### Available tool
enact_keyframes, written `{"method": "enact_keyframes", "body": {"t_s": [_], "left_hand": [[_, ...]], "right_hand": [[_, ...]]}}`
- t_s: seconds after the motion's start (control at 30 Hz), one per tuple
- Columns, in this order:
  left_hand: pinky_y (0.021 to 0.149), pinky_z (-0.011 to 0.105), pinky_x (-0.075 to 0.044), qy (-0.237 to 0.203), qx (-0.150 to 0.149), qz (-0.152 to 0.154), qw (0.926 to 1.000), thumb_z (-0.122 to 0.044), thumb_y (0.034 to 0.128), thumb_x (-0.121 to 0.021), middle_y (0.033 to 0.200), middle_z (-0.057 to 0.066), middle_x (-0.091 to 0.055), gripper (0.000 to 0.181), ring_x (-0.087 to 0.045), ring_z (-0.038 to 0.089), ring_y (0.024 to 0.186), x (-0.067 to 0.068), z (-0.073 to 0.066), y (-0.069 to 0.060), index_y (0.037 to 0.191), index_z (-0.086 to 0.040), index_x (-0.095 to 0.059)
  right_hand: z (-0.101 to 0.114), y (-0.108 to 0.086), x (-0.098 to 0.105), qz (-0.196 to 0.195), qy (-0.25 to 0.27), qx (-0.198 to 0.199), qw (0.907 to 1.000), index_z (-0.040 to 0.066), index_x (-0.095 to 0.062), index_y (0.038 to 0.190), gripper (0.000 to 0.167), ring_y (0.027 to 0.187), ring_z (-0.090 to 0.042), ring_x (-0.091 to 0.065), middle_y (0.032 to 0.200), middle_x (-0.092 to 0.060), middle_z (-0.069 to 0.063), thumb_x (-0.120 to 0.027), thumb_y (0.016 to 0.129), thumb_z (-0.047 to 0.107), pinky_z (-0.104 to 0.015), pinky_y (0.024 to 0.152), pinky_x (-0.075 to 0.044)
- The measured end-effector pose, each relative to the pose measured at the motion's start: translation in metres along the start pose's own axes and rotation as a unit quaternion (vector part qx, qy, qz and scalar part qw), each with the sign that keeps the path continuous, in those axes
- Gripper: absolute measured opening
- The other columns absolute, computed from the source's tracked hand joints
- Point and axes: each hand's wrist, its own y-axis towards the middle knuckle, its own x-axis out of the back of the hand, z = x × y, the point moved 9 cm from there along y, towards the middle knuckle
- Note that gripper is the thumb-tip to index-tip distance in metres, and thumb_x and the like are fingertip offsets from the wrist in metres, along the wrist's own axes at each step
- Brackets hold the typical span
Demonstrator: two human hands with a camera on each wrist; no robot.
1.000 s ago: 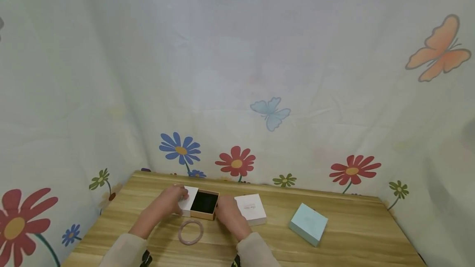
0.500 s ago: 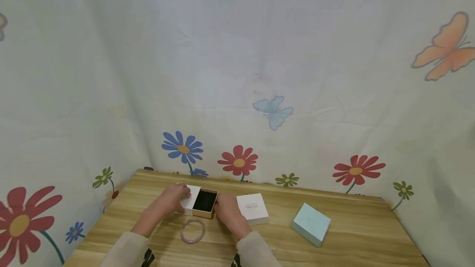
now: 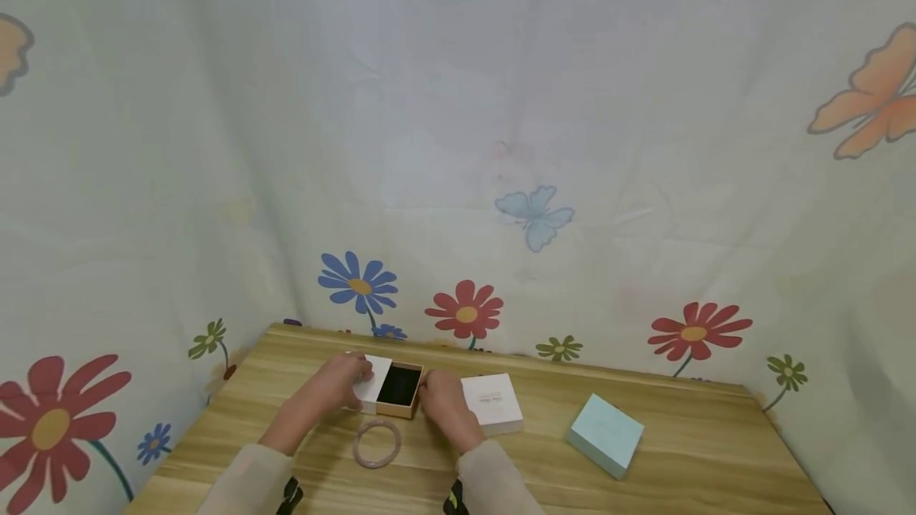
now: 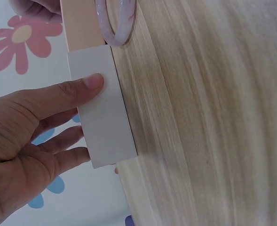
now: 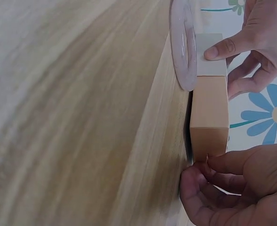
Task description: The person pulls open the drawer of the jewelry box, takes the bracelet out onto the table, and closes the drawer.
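Observation:
A small drawer box lies on the table with its tan drawer (image 3: 399, 389) partly out of the white sleeve (image 4: 103, 108). The drawer's inside is black, with nothing visible in it. My left hand (image 3: 335, 384) grips the sleeve, thumb on the near side and fingers behind. At the drawer's outer end, my right hand (image 5: 244, 186) has its thumb and curled fingers together against the end face; what the fingertips pinch there is mostly hidden. A pale pink bangle (image 3: 356, 451) lies flat on the table just in front of the box.
A white box (image 3: 494, 402) with small print stands right behind my right hand. Farther right sits a light blue box (image 3: 607, 431), turned at an angle. The wooden table (image 3: 701, 451) ends at a flower-printed curtain (image 3: 429, 141).
The drawer has slid a little left into the sleeve, my right hand moving along with it, so less of the black inside shows. The whole view has shifted slightly.

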Motion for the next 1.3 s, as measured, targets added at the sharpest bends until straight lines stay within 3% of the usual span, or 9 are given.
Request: {"method": "enact_keyframes", "body": {"t_s": [0.4,0.63,0.8,1.1,1.3], "left_hand": [[0.079,0.042,-0.054,-0.006,0.043,0.009,0.9990,-0.001,0.0561,-0.097,0.090,0.003,-0.064,0.043,-0.059,0.022,0.083,0.000,0.004,0.000,0.088,-0.006,-0.069],[0.082,0.042,-0.055,-0.013,0.066,0.018,0.9976,-0.001,0.0569,-0.097,0.093,0.004,-0.066,0.045,-0.062,0.023,0.088,-0.004,0.010,0.001,0.093,-0.004,-0.072],[0.082,0.042,-0.056,-0.018,0.066,0.021,0.9974,-0.001,0.0560,-0.098,0.094,0.004,-0.067,0.045,-0.063,0.025,0.089,-0.004,0.009,0.001,0.094,-0.004,-0.072],[0.083,0.041,-0.056,-0.011,0.065,0.022,0.9976,-0.002,0.0559,-0.098,0.094,0.005,-0.067,0.045,-0.063,0.025,0.088,-0.006,0.010,0.003,0.093,-0.004,-0.073],[0.083,0.042,-0.056,-0.010,0.064,0.021,0.9976,-0.001,0.0554,-0.098,0.094,0.006,-0.067,0.045,-0.063,0.027,0.089,-0.007,0.011,0.003,0.093,-0.003,-0.073]], "right_hand": [[-0.001,0.002,-0.001,0.014,0.030,0.000,0.9994,0.008,-0.063,0.056,0.035,0.054,-0.011,-0.040,0.053,-0.046,0.002,-0.066,0.090,-0.001,-0.025,0.051,-0.036],[-0.003,0.005,-0.003,0.026,0.034,-0.012,0.9990,0.011,-0.050,0.052,0.040,0.053,-0.011,-0.039,0.052,-0.040,0.005,-0.067,0.087,0.000,-0.025,0.050,-0.033],[-0.006,0.008,-0.008,0.050,0.042,-0.019,0.9977,0.012,-0.048,0.051,0.042,0.050,-0.011,-0.039,0.049,-0.039,0.005,-0.068,0.086,0.001,-0.024,0.049,-0.033],[-0.014,0.011,-0.017,0.096,0.086,-0.068,0.9893,0.014,-0.049,0.050,0.044,0.042,-0.007,-0.045,0.043,-0.043,0.009,-0.064,0.088,0.002,-0.022,0.046,-0.034],[-0.013,0.012,-0.020,0.122,0.068,-0.077,0.9873,0.011,-0.057,0.053,0.039,0.045,-0.008,-0.049,0.046,-0.049,0.006,-0.066,0.091,0.003,-0.024,0.050,-0.038]]}}
